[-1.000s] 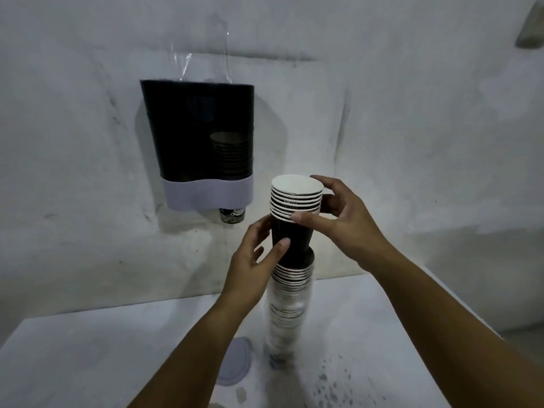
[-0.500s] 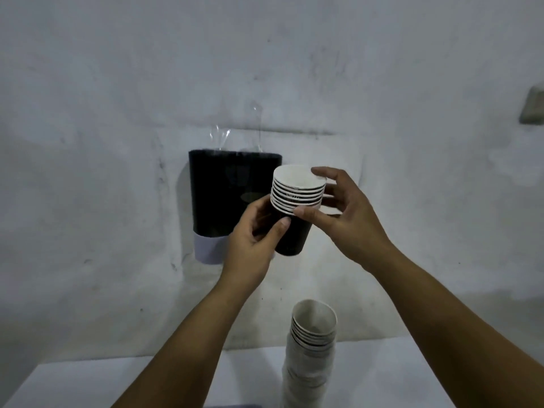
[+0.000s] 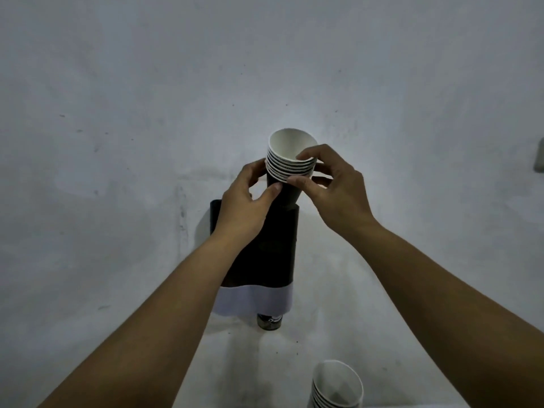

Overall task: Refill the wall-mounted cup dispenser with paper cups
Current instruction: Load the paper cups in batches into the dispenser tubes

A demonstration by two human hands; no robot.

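Note:
A short stack of black paper cups [image 3: 290, 160] with white rims stands upright just above the top opening of the black wall-mounted dispenser [image 3: 275, 248]. Its base touches or enters the dispenser's top edge. My left hand [image 3: 250, 207] grips the stack from the left, thumb on its dark side. My right hand [image 3: 332, 187] pinches the white rims from the right. The dispenser has a white lower band [image 3: 265, 300], and one dark cup [image 3: 269, 321] pokes out below it.
A taller stack of paper cups [image 3: 335, 387] stands at the bottom right, its open top facing up. The grey plaster wall [image 3: 117, 113] fills the rest of the view. A small fixture [image 3: 540, 156] shows at the right edge.
Both hands lifted the short cup stack off the taller stack on the table and carried it up over the dispenser's top opening. The view tilted up, so the table dropped out of sight.

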